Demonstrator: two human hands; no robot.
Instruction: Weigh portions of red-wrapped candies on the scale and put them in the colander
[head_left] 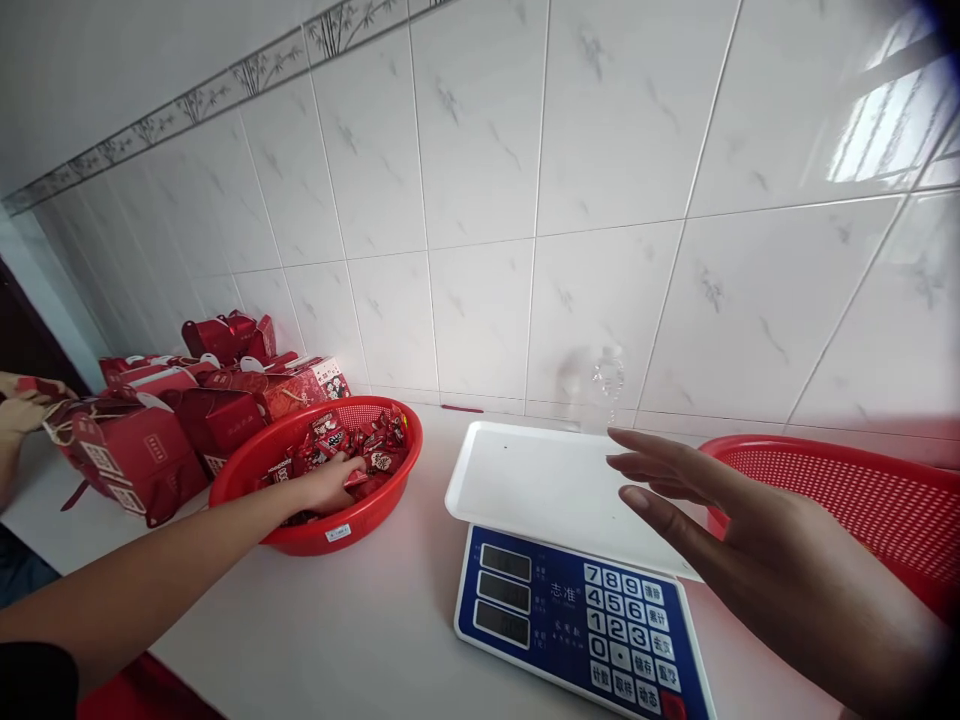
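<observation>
My left hand [334,486] reaches into a round red plastic basket [300,540]. Its fingers are closed round a small red packet [355,480], partly hidden by the hand. Several similar shiny red-wrapped packets [322,440] lie heaped about it in the basket. Palm down, my right hand [720,510] hovers over the right part of a scale's white weighing tray [525,470], holding nothing, with its fingers stretched out. In front of the tray sits the scale's blue keypad panel [562,610], with three small displays.
Several red gift boxes [142,450] crowd the table's left end, where another person's hand [26,405] shows. At right stands a second red basket [840,490]. A clear plastic bottle [608,380] and a thin red stick [462,408] are by the tiled wall.
</observation>
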